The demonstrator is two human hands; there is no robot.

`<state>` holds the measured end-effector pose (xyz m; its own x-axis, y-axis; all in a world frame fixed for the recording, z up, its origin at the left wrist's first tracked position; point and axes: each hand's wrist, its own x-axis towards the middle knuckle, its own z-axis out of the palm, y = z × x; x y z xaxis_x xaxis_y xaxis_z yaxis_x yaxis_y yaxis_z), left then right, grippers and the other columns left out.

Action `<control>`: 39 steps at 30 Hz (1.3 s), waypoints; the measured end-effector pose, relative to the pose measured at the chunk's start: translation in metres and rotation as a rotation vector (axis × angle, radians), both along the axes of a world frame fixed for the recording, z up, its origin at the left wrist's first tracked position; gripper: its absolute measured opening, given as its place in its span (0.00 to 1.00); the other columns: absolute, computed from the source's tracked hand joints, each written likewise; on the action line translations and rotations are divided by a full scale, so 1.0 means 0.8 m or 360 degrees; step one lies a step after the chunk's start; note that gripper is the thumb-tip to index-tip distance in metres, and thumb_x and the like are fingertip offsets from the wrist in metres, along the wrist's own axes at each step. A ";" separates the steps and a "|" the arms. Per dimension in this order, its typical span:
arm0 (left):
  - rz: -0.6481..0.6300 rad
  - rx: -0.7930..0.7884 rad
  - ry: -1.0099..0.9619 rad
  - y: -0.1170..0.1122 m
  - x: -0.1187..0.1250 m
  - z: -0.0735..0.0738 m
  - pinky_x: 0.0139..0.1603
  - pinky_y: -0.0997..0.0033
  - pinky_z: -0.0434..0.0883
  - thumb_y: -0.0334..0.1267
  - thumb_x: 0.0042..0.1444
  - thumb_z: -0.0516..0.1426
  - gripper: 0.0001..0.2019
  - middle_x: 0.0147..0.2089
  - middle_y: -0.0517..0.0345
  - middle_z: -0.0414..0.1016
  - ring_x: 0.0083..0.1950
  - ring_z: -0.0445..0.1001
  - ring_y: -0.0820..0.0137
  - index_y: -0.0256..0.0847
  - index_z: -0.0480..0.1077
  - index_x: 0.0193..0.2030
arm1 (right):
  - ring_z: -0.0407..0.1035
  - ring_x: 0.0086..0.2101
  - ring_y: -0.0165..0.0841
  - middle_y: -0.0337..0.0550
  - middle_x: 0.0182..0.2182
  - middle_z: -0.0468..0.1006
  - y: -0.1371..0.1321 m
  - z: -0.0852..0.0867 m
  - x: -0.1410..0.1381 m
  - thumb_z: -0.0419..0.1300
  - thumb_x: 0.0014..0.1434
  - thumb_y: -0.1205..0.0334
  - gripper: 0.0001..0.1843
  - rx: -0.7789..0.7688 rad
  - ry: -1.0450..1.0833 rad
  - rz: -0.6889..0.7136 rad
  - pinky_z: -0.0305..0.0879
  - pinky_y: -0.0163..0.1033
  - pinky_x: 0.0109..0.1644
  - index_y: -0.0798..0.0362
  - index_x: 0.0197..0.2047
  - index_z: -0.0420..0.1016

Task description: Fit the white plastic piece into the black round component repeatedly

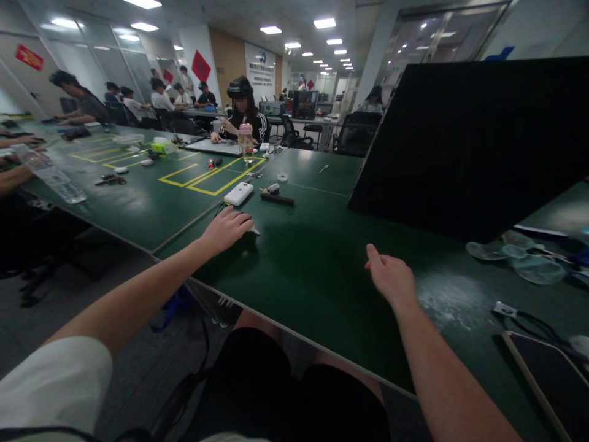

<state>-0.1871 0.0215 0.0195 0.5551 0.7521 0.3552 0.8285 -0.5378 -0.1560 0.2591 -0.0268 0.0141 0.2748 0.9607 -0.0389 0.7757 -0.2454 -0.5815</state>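
Currently the left hand (227, 230) is lying palm-down on the dark green table (322, 270), fingers loosely curved over a small pale object (254, 231) that is mostly hidden; whether it is gripping it cannot be told. The right hand (391, 279) is hovering empty, loosely curled with thumb raised. A white rectangular power bank (238, 193) is sitting just beyond the left hand, beside a slim black bar (277, 199).
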 end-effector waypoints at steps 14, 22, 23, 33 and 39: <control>0.0878 -0.0446 -0.1692 0.072 0.050 -0.045 0.49 0.64 0.72 0.47 0.61 0.56 0.23 0.54 0.46 0.77 0.49 0.78 0.62 0.40 0.62 0.59 | 0.71 0.30 0.39 0.48 0.28 0.78 -0.006 -0.003 0.001 0.31 0.62 0.24 0.46 0.0105 0.0110 0.0026 0.62 0.44 0.34 0.51 0.29 0.75; 0.0030 -0.0820 -0.0812 0.026 0.230 -0.039 0.49 0.60 0.73 0.47 0.62 0.55 0.25 0.50 0.44 0.77 0.48 0.78 0.56 0.40 0.58 0.62 | 0.71 0.28 0.39 0.48 0.26 0.77 -0.011 0.003 0.005 0.32 0.62 0.24 0.45 0.0220 0.0207 -0.0058 0.62 0.43 0.33 0.51 0.28 0.74; -0.0132 -0.0871 -0.0732 0.014 0.257 -0.037 0.49 0.60 0.73 0.48 0.63 0.55 0.25 0.50 0.45 0.77 0.48 0.78 0.57 0.41 0.57 0.63 | 0.71 0.28 0.39 0.48 0.26 0.77 -0.011 0.004 0.007 0.32 0.62 0.24 0.45 0.0261 0.0215 -0.0091 0.62 0.43 0.33 0.51 0.27 0.74; -0.0692 -0.0830 -0.0844 -0.024 0.356 -0.023 0.66 0.50 0.66 0.48 0.64 0.54 0.21 0.63 0.41 0.70 0.63 0.71 0.56 0.40 0.62 0.60 | 0.73 0.32 0.41 0.49 0.30 0.79 -0.011 0.011 0.025 0.32 0.65 0.28 0.43 0.0675 0.0283 -0.0410 0.61 0.42 0.35 0.51 0.34 0.77; -0.0091 -0.0617 -0.1479 0.024 0.251 -0.034 0.57 0.55 0.72 0.47 0.65 0.54 0.21 0.55 0.46 0.73 0.55 0.74 0.60 0.39 0.63 0.60 | 0.73 0.35 0.40 0.49 0.39 0.80 -0.012 0.008 0.007 0.52 0.64 0.36 0.28 0.0186 -0.0017 0.0064 0.65 0.41 0.33 0.50 0.48 0.78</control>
